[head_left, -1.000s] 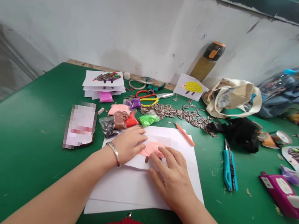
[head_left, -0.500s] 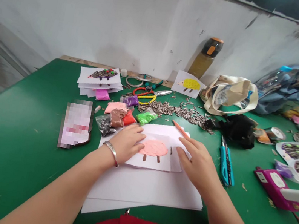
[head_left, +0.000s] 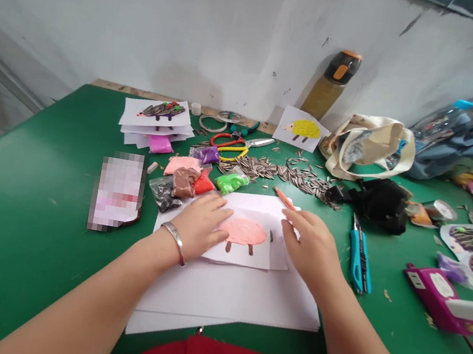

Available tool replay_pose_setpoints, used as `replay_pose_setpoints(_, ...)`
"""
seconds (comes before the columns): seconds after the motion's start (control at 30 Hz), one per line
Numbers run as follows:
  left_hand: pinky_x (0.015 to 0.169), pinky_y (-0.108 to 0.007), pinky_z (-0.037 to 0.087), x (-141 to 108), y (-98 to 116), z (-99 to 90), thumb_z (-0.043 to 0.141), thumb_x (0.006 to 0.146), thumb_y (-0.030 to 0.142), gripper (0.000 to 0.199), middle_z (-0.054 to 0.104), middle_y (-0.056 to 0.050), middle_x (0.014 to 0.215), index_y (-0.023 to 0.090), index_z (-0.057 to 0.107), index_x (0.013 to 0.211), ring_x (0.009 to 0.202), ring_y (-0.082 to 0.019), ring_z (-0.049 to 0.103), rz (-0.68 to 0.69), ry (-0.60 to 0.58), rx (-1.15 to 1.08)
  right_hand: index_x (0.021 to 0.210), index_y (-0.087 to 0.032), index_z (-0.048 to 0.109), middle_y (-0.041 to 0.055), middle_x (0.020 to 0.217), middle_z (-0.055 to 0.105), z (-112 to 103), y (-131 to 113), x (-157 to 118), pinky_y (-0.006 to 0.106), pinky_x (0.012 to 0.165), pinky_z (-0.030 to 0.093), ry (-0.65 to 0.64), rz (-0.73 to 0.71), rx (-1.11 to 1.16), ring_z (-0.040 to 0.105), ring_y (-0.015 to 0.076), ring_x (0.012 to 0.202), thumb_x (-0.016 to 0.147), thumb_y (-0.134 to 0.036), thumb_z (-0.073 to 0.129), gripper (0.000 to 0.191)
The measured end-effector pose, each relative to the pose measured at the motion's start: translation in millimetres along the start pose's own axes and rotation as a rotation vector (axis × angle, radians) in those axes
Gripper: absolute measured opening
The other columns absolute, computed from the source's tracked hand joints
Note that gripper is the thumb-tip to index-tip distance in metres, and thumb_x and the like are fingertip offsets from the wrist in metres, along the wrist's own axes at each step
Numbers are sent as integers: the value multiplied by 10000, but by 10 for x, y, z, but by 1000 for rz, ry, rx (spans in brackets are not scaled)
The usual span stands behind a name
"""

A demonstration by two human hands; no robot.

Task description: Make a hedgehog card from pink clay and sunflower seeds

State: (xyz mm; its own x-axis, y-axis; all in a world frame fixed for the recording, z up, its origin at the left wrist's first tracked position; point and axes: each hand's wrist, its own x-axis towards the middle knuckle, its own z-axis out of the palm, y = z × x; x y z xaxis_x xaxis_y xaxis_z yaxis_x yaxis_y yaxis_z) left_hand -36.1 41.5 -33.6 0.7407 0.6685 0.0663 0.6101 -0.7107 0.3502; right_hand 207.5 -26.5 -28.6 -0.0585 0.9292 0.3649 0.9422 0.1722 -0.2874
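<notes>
A small white card (head_left: pixel 257 258) bearing a pink clay oval (head_left: pixel 248 232) with two brown legs lies on larger white sheets (head_left: pixel 229 297). My left hand (head_left: pixel 199 225) rests palm down over the card's left side, fingers spread, covering the oval's left end. At the right side of the papers is my right hand (head_left: pixel 309 243), fingers apart, with nothing visible in it. A single seed (head_left: pixel 271 236) lies between the oval and my right hand. An orange pencil (head_left: pixel 284 197) lies just beyond my right fingertips. Bags of clay, one green (head_left: pixel 232 183), sit beyond my left hand.
Scattered seeds (head_left: pixel 304 179), scissors (head_left: pixel 260 143) and a yellow hedgehog card (head_left: pixel 302 129) lie toward the wall. A blue cutter (head_left: pixel 359 261), black pouch (head_left: pixel 381 204) and magenta tool (head_left: pixel 440 299) are on the right. A phone-like object (head_left: pixel 118 193) lies left.
The view has shifted slightly. My right hand's fingers have moved a little closer together and nearer the pencil. My left hand stays on the card.
</notes>
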Motion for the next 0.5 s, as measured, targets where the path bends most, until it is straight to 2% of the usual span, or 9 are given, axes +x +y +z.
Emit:
replay_pose_setpoints(0.1, 1061, -485, 341, -18, 3, 33, 548, 843, 349, 405, 522, -141, 1286, 155, 580, 1197, 1220, -306, 430, -19, -21, 0, 1239, -250, 595, 82, 972, 637, 45, 148, 66, 361, 772, 452, -13, 81, -54, 572, 223, 886, 901, -223, 414, 384)
replay_pose_setpoints(0.2, 1065, -486, 339, -22, 12, 43, 553, 843, 342, 410, 517, -147, 1299, 148, 580, 1203, 1232, -310, 424, -28, -21, 12, 1237, -262, 596, 77, 961, 629, 45, 191, 134, 343, 764, 438, -22, 97, -52, 564, 216, 889, 905, -221, 406, 385)
replay_pose_setpoints(0.37, 1050, -479, 359, -17, 12, 50, 557, 844, 340, 388, 527, -149, 1293, 151, 585, 1182, 1216, -303, 440, -47, 30, 39, 947, -213, 686, 55, 789, 622, -54, 73, 112, 285, 638, 407, -58, 126, -13, 557, 172, 725, 922, -278, 395, 299)
replay_pose_setpoints(0.5, 1032, -490, 372, -9, 13, 51, 525, 861, 363, 376, 532, -154, 1283, 147, 593, 1162, 1193, -306, 452, -88, 47, 42, 759, -222, 626, 47, 752, 624, -36, -23, -23, 280, 610, 404, -113, 84, -32, 562, 171, 705, 927, -338, 396, 308)
